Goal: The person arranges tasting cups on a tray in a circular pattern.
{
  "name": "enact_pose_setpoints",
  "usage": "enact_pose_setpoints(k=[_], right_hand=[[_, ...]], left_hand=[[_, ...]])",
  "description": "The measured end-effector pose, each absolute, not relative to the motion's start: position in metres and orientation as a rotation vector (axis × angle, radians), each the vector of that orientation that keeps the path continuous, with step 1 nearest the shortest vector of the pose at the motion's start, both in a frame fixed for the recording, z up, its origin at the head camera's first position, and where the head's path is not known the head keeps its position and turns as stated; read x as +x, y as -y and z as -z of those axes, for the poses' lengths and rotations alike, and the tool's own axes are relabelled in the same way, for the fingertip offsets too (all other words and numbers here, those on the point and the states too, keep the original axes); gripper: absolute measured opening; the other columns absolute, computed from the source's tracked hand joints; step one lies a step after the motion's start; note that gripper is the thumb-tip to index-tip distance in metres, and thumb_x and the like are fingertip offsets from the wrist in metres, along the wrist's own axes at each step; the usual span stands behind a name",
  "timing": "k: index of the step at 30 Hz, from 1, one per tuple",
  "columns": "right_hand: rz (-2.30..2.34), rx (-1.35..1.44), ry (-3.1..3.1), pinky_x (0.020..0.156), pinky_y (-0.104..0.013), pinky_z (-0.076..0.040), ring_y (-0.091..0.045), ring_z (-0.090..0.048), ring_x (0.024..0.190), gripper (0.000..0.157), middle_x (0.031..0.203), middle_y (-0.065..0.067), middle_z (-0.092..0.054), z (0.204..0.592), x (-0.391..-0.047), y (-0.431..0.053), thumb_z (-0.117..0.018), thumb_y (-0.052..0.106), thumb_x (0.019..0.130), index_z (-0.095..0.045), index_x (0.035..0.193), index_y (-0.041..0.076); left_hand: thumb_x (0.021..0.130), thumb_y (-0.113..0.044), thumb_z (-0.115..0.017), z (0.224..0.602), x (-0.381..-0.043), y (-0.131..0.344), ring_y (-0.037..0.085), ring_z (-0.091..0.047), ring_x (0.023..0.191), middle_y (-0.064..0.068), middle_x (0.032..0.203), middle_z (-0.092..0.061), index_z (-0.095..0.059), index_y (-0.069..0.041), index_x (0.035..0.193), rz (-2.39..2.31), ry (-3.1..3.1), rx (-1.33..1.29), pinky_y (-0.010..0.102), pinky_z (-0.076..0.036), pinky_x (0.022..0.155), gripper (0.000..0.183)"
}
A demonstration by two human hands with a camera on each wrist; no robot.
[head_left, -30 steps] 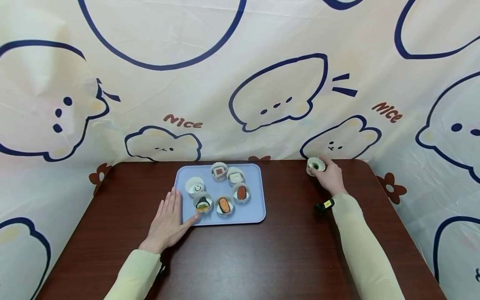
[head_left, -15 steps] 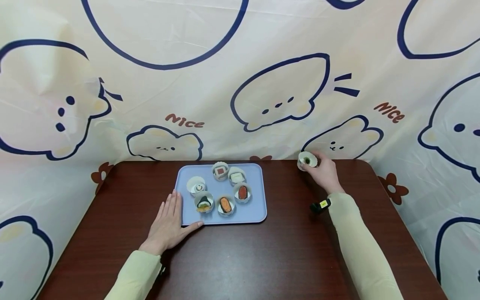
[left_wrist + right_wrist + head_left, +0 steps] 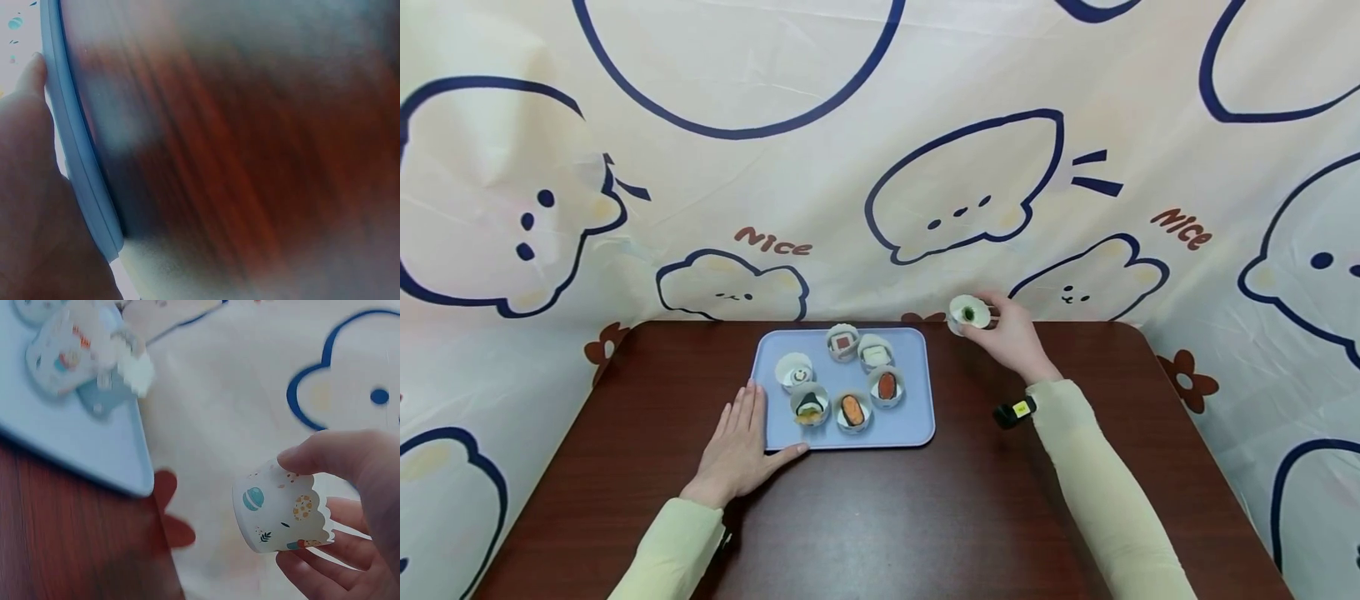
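My right hand (image 3: 1009, 340) holds a white paper baking cup (image 3: 957, 326) by its side, thumb on one side and fingers on the other. Inside the cup sits a round sushi-like piece (image 3: 968, 313) with a dark green centre. In the right wrist view the cup (image 3: 275, 509) shows a scalloped rim and small printed pictures. It is off the tabletop, right of the blue tray (image 3: 910, 429). My left hand (image 3: 730, 450) lies with straight fingers along the tray's left edge, its thumb at the near edge. The left wrist view shows that hand (image 3: 37, 200) against the tray rim (image 3: 81, 162).
Several similar cups stand on the tray in a ring, including ones with an orange-topped piece (image 3: 852, 411), a red-topped piece (image 3: 887, 386) and a rice ball (image 3: 809, 406). The dark wooden table (image 3: 880, 517) meets a printed cloth backdrop (image 3: 835, 208) at its far edge.
My right hand has carried the cup leftward and slightly up from the table's far right toward the tray. My left thumb has shifted slightly outward to the tray's near edge; the tray stays put.
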State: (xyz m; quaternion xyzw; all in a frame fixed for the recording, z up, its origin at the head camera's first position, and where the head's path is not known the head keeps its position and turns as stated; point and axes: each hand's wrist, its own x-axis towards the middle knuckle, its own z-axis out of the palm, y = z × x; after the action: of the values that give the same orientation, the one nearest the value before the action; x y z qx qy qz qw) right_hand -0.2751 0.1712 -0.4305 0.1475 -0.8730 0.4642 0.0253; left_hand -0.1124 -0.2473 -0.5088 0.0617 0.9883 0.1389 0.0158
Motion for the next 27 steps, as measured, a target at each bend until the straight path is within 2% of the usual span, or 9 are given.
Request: enact_pose_setpoints(k=[6,17,21,27], right_hand=[[-1.483,0.567,2.676,0.093,-0.048,-0.054,-0.030,-0.061,0.112,0.059,0.133,-0.013,-0.060,0.419,-0.271,-0.143,-0.083,0.018,0.087,-0.057,0.139,0.006],[-1.473,0.743,2.684,0.090,-0.046,-0.054,-0.023,-0.061,0.107,0.055,0.127,-0.006,-0.063,0.416,-0.270,-0.094,-0.085,0.017,0.085,-0.060,0.134,0.008],[-1.489,0.812,2.683,0.094,-0.046,-0.053,-0.022,-0.062,0.110,0.055,0.127,-0.005,-0.063,0.415,-0.271,-0.072,-0.085,0.017,0.085,-0.060,0.133,0.009],[-1.475,0.940,2.698,0.096,-0.042,-0.052,-0.019,-0.060,0.115,0.058,0.130,-0.001,-0.062,0.412,-0.274,-0.035,-0.084,0.021,0.086,-0.060,0.137,0.012]], left_hand=[[0.084,-0.080,-0.057,0.513,-0.113,0.249,0.047,-0.013,0.150,0.032,0.163,-0.011,-0.017,0.014,0.156,-0.481,-3.085,0.200,0.058,-0.012,0.119,0.125],[0.083,-0.085,-0.051,0.517,-0.114,0.253,0.045,-0.009,0.151,0.031,0.164,-0.007,-0.013,0.012,0.157,-0.480,-3.062,0.190,0.057,-0.008,0.120,0.128],[0.084,-0.086,-0.048,0.519,-0.115,0.254,0.045,-0.007,0.151,0.030,0.165,-0.005,-0.011,0.012,0.157,-0.473,-3.052,0.197,0.057,-0.007,0.120,0.128],[0.084,-0.085,-0.050,0.517,-0.115,0.252,0.045,-0.009,0.151,0.031,0.164,-0.007,-0.013,0.013,0.157,-0.461,-3.054,0.202,0.057,-0.009,0.120,0.127]])
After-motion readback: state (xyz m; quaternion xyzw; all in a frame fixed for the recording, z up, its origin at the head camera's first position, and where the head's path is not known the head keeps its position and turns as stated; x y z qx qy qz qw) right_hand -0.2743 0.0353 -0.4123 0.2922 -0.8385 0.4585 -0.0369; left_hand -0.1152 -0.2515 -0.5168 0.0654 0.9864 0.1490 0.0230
